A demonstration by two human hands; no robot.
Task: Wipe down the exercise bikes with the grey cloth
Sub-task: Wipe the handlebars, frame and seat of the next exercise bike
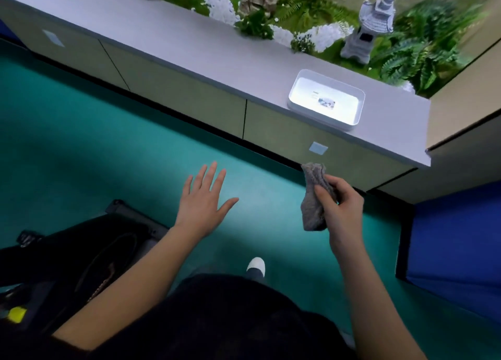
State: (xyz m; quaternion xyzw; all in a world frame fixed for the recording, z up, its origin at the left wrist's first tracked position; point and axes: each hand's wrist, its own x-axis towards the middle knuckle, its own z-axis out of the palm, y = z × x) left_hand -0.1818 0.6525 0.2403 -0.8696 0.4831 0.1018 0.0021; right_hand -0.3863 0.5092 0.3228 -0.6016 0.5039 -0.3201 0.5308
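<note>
My right hand (340, 205) grips the grey cloth (314, 197), which hangs bunched from my fingers above the teal floor. My left hand (206, 200) hovers flat with its fingers spread and holds nothing. Part of a black exercise bike (89, 251) shows at the lower left, below and left of my left hand, with a yellow knob (16, 314) near the frame's edge. Neither hand touches the bike.
A long grey-topped counter (189, 51) runs diagonally ahead, with a white tray (326, 99) on it. Behind it lies a planter with ferns, white stones and a stone lantern (371, 26). A blue padded panel (455, 240) stands at the right. My white shoe (256, 266) is on the floor.
</note>
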